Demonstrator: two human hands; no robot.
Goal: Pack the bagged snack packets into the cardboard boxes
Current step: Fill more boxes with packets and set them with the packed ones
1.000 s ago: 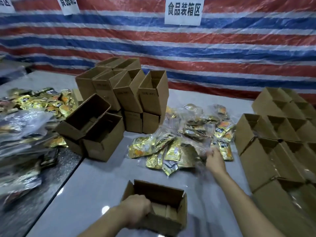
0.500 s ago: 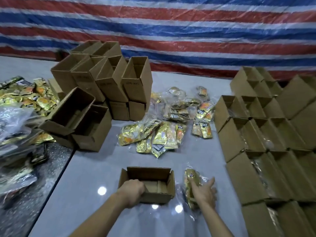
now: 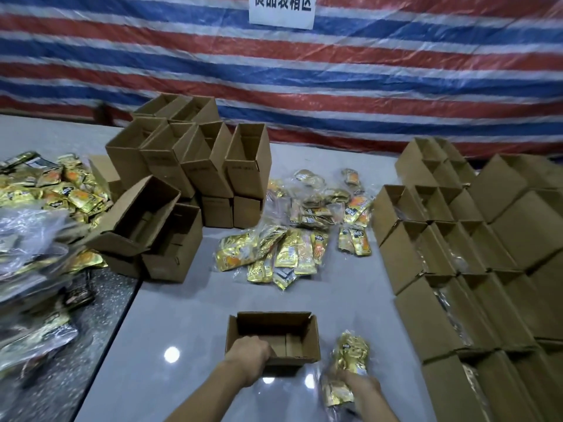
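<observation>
The open cardboard box (image 3: 274, 325) sits just ahead of the left hand (image 3: 249, 357), long axis crosswise, and that hand's fingers curl over its near wall. The bag of snack packets (image 3: 350, 354) lies just right of the box, long axis pointing away. The right hand (image 3: 362, 386) grips its near end, so it likely needs only a short leftward carry.

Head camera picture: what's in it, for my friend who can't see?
A person's left hand grips the near edge of an empty open cardboard box on a grey table, while the right hand holds a clear bag of gold snack packets beside it. More bagged packets lie beyond, with stacks of boxes on both sides.
</observation>
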